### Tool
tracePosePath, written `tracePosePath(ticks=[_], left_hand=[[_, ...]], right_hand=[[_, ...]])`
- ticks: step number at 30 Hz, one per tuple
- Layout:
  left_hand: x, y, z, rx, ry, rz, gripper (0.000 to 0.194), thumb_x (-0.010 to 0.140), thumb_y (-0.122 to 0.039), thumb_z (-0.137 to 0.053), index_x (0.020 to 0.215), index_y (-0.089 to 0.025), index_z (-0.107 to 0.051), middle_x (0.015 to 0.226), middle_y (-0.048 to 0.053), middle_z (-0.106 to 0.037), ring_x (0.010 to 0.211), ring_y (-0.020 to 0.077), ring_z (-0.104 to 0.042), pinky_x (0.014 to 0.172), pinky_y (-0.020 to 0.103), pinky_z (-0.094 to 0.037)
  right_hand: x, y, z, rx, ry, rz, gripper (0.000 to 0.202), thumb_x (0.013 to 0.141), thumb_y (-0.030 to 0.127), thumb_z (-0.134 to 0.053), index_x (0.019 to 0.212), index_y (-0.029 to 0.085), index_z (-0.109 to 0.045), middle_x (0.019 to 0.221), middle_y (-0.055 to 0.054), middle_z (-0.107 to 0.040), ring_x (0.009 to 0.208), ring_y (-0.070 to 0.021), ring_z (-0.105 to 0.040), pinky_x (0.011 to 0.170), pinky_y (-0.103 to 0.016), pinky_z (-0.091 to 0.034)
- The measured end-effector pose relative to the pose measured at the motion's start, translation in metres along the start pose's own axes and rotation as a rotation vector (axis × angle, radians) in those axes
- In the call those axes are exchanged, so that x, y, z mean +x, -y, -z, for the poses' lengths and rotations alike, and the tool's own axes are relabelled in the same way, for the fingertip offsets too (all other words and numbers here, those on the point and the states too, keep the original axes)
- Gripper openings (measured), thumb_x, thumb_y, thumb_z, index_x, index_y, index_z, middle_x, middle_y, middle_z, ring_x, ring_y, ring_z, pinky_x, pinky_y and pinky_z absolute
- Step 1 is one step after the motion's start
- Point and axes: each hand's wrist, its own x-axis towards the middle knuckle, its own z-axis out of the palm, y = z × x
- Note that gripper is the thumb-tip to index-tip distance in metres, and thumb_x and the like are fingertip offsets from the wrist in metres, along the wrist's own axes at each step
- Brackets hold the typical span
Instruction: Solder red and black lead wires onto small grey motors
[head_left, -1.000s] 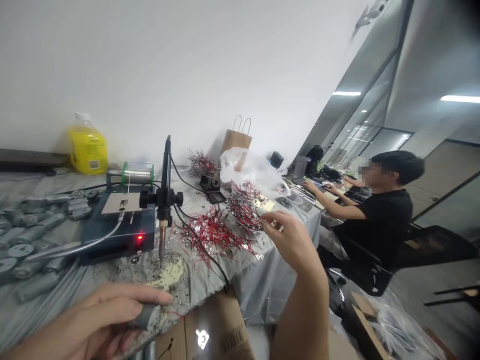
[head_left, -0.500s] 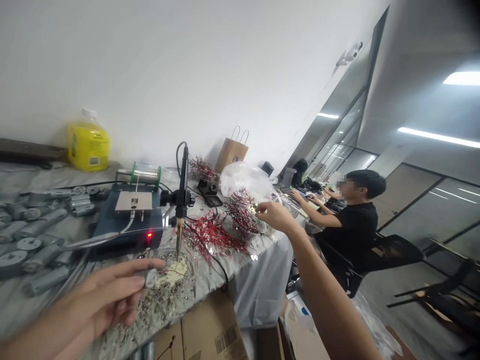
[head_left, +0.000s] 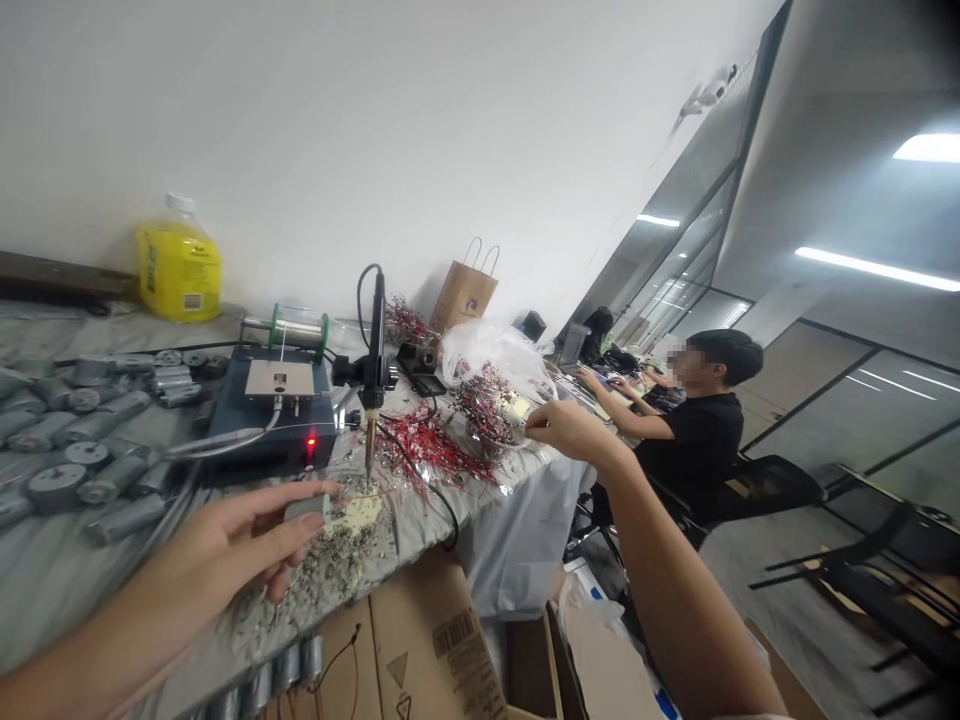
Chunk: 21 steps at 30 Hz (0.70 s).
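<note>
Between the thumb and fingers of my left hand (head_left: 240,535) is a small grey motor (head_left: 306,508). It sits just left of the tip of an upright soldering iron (head_left: 371,400), held in a stand over a pale, solder-spattered patch (head_left: 358,512). My right hand (head_left: 574,432) is raised at the table's right side, thumb and fingertips pinched together. Whatever is in that pinch is too small to make out. Beside its fingertips lies a bundle of red and black wires (head_left: 484,410), with a pile of red wires (head_left: 431,450) nearer the iron.
Many grey motors (head_left: 86,455) lie at left. A blue soldering unit (head_left: 277,435) carries a solder spool (head_left: 298,330). Behind stand a yellow jug (head_left: 180,265) and a paper bag (head_left: 465,295). Cardboard boxes (head_left: 427,640) are below the table edge. A co-worker (head_left: 690,430) sits at right.
My right hand has drawn slightly right, away from the wire bundle, still pinched. My left hand and its motor have shifted a little up and right in the picture; the view has also shifted slightly.
</note>
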Motion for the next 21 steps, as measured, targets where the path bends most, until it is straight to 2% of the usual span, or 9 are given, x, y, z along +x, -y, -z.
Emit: tracePosePath(ticks=[7, 14, 17, 21], left_hand=[[0.001, 0.000, 0.001, -0.111, 0.014, 0.003, 0.090, 0.076, -0.073, -0.085, 0.145, -0.019, -0.068, 0.076, 0.001, -0.060, 0.067, 0.0189, -0.055, 0.058, 0.027, -0.047], [0.001, -0.002, 0.002, -0.069, 0.043, -0.066, 0.075, 0.089, -0.066, -0.077, 0.144, -0.016, -0.067, 0.084, 0.004, -0.065, 0.069, 0.0181, -0.057, 0.060, 0.028, -0.047], [-0.001, -0.008, 0.002, -0.037, 0.040, -0.079, 0.075, 0.092, -0.066, -0.074, 0.144, -0.013, -0.066, 0.084, 0.004, -0.064, 0.068, 0.0181, -0.057, 0.061, 0.030, -0.048], [-0.003, -0.013, 0.001, -0.020, 0.037, -0.052, 0.078, 0.092, -0.069, -0.074, 0.146, -0.013, -0.063, 0.084, 0.001, -0.064, 0.068, 0.0171, -0.056, 0.063, 0.030, -0.048]], right_hand=[[-0.013, -0.022, 0.028, 0.096, -0.331, -0.045, 0.029, 0.107, 0.043, -0.066, 0.105, 0.017, -0.075, 0.107, -0.005, -0.076, 0.100, -0.0195, -0.072, 0.098, -0.041, -0.060], [-0.009, -0.023, 0.020, 0.191, -0.559, 0.007, 0.034, 0.107, 0.048, -0.064, 0.111, 0.017, -0.077, 0.111, -0.007, -0.078, 0.103, -0.0212, -0.073, 0.099, -0.042, -0.060], [0.000, -0.024, 0.013, 0.216, -0.602, 0.011, 0.035, 0.106, 0.049, -0.065, 0.111, 0.017, -0.077, 0.112, -0.007, -0.078, 0.103, -0.0213, -0.073, 0.099, -0.043, -0.060], [0.004, -0.029, 0.009, 0.213, -0.558, 0.031, 0.034, 0.105, 0.049, -0.067, 0.107, 0.017, -0.077, 0.108, -0.005, -0.078, 0.100, -0.0209, -0.073, 0.098, -0.042, -0.060]])
